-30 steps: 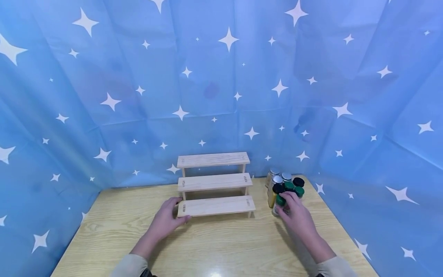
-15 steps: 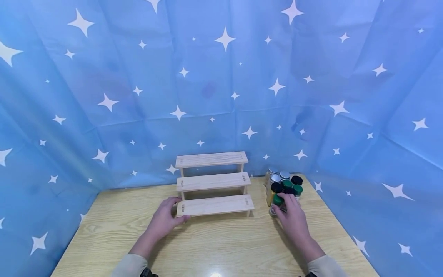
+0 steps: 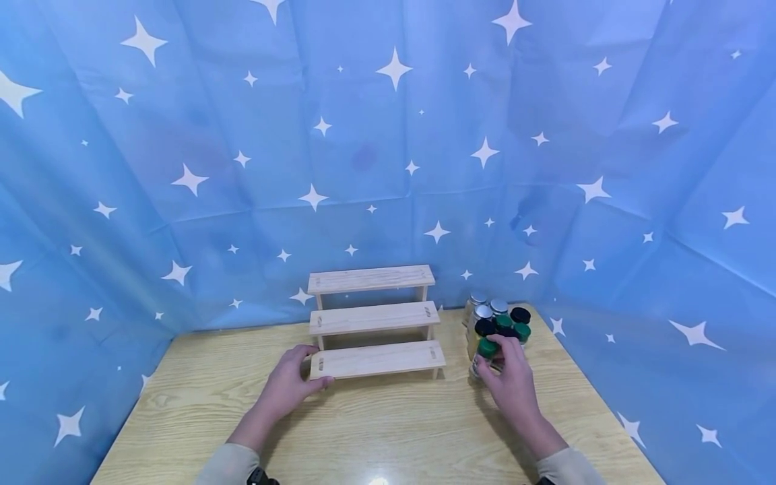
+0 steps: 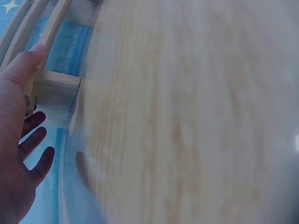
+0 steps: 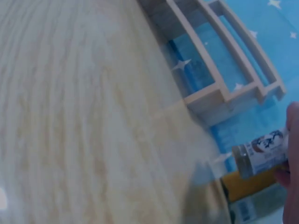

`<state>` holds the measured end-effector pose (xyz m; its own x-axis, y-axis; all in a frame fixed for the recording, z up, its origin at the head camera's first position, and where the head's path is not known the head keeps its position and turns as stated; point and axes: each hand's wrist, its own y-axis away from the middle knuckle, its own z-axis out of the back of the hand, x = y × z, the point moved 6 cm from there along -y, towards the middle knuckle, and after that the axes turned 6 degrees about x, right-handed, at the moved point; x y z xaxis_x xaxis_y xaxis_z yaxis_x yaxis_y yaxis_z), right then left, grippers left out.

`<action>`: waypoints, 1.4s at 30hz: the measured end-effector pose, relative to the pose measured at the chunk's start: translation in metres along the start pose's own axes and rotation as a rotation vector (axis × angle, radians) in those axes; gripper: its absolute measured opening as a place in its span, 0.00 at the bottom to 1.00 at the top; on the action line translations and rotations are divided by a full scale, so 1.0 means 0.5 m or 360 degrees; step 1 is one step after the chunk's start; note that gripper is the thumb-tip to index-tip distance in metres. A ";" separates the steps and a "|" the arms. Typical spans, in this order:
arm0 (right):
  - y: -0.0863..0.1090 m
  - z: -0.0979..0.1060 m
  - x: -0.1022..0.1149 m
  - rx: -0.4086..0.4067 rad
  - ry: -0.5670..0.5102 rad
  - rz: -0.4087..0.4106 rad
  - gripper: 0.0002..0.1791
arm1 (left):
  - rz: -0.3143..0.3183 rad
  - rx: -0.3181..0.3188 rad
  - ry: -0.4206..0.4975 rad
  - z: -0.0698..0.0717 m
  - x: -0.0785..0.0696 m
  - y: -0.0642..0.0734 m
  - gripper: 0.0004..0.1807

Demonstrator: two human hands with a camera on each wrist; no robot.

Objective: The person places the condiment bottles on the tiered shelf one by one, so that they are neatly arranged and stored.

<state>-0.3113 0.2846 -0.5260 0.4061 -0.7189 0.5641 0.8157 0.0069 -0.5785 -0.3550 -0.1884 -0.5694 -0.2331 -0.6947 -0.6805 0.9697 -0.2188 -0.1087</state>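
My left hand holds the left end of the lowest board of a three-step wooden display shelf. Its thumb lies along the front edge; in the left wrist view, the other fingers spread loosely past the board's end. At the right, my right hand grips a small spice jar with a green cap between thumb and fingers. That jar's clear base and printed white label show in the right wrist view, where most of the hand is out of frame.
Behind the held jar, several spice jars stand close together, with silver lids, black lids and green lids. A star-patterned blue cloth hangs around the back and sides of the wooden table.
My right hand has shifted slightly left with the green-capped jar, which now leans a little more. The left hand keeps its place on the shelf. The head view has shifted slightly.
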 end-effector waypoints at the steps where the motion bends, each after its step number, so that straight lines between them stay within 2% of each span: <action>1: -0.003 0.001 0.005 -0.0003 -0.0024 0.0006 0.28 | -0.0006 -0.0003 0.0000 0.000 -0.001 0.000 0.44; 10: -0.046 0.004 0.048 0.0020 -0.0193 0.0033 0.28 | -0.0011 0.0004 0.0027 0.002 0.000 0.004 0.45; 13: -0.068 0.001 0.059 0.0038 -0.0252 0.0044 0.28 | -0.0030 -0.0019 0.0016 0.005 0.000 0.003 0.44; 20: -0.118 -0.014 0.091 0.0060 -0.0344 0.0160 0.26 | -0.0035 -0.0024 0.0013 0.007 0.001 0.003 0.46; 32: -0.206 -0.035 0.155 0.0114 -0.0533 0.0220 0.23 | -0.0019 -0.0024 0.0005 0.006 0.000 0.002 0.46; 35: -0.233 -0.046 0.167 0.0170 -0.0575 0.0189 0.22 | -0.0009 -0.0024 0.0016 0.006 0.000 0.002 0.46; 42: -0.292 -0.085 0.195 0.0375 -0.0671 0.0011 0.22 | -0.0008 -0.0029 0.0023 0.000 0.000 0.000 0.45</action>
<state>-0.4081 0.1841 -0.4117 0.5037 -0.3744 0.7785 0.8638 0.2032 -0.4611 -0.3551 -0.1885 -0.5692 -0.2368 -0.6835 -0.6904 0.9698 -0.2094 -0.1253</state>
